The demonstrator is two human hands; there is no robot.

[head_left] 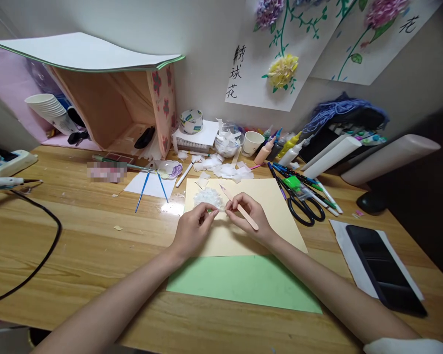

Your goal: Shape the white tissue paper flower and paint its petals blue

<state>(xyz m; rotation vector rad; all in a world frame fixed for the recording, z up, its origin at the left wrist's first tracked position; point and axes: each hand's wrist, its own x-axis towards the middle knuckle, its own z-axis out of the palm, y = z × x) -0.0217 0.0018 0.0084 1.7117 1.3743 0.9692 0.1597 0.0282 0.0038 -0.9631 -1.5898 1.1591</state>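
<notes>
My right hand (254, 216) is closed, with a pale wooden stick (248, 218) lying across its fingers; the stick's dark, pointed end aims up and left. Thumb and forefinger of my left hand (194, 227) are pinched together, fingertips close to those of the right. Between the two pinches a tiny whitish bit shows, too small to name. Just beyond the fingertips, a ruffled white paper flower (207, 197) rests on a cream sheet (271, 211). Under that sheet, a green sheet (243, 278) sticks out toward me.
White paper scraps (231, 169), a paper cup (252, 143) and glue bottles (266, 150) line the back. Scissors (305, 211) and pens lie right, beside a phone (386, 268). Thin blue-handled brushes (142, 191) and a glue gun (3, 183) with a black cable are left.
</notes>
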